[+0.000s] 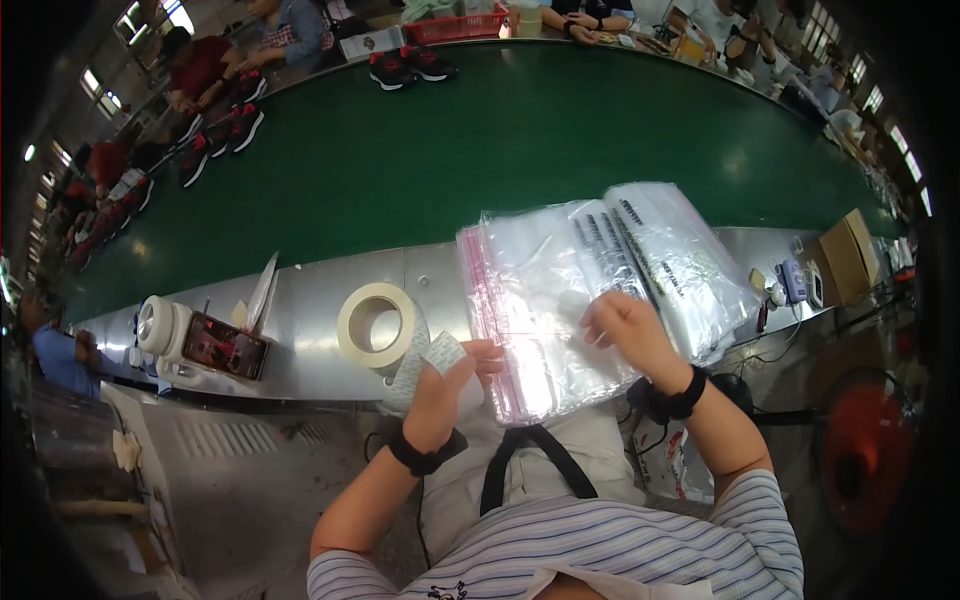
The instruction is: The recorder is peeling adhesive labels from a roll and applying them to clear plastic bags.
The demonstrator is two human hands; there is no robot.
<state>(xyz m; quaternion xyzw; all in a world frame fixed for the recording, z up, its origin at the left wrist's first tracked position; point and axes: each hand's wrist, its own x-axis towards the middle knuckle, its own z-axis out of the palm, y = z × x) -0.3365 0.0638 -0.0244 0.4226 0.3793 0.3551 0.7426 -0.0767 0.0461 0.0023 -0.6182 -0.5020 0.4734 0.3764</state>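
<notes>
My left hand [447, 385] pinches a small white sachet [443, 352] and touches the near left edge of a stack of clear zip bags with pink seal strips [535, 300]. My right hand [628, 332] rests flat on top of that stack, fingers bent on the top bag. A second pile of clear bags with black print [665, 255] lies just to the right, partly under the first. Both piles sit on the metal ledge [310, 300] in front of the green conveyor belt [520, 140].
A roll of white tape [375, 325] stands left of my left hand. Further left are a phone [225, 345] and a white tape dispenser [160, 325]. Black-and-red shoes [410, 66] sit on the belt. Other people work around it. Cardboard box [850, 255] at right.
</notes>
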